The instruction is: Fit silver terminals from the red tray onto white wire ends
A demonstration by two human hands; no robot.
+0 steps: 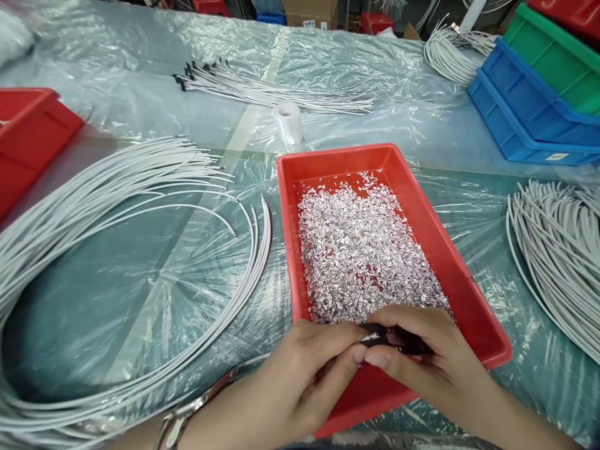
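Note:
Over the near end of a red tray (pixel 291 250), my two hands meet with their fingertips close together. My left hand (pixel 304 369) is closed in a pinch; a white cable (pixel 255 360) runs in behind its wrist, and the fingers cover most of it. A short silvery-white bit (pixel 370 337) shows at the fingertips. My right hand (pixel 431 356) is closed round a small black tool (pixel 382 334), whose exact kind is hidden by the fingers. Beneath them, the tray holds a layer of small shiny silver foil scraps (pixel 360 250).
A looped bundle of white cables (pixel 117 169) lies at left, another cable bundle (pixel 562 250) at right. Cables with black ends (pixel 262 90) and a clear roll (pixel 288 125) lie farther back. Blue bins (pixel 525 106) and a red bin (pixel 32 137) flank the plastic-covered table (pixel 140 275).

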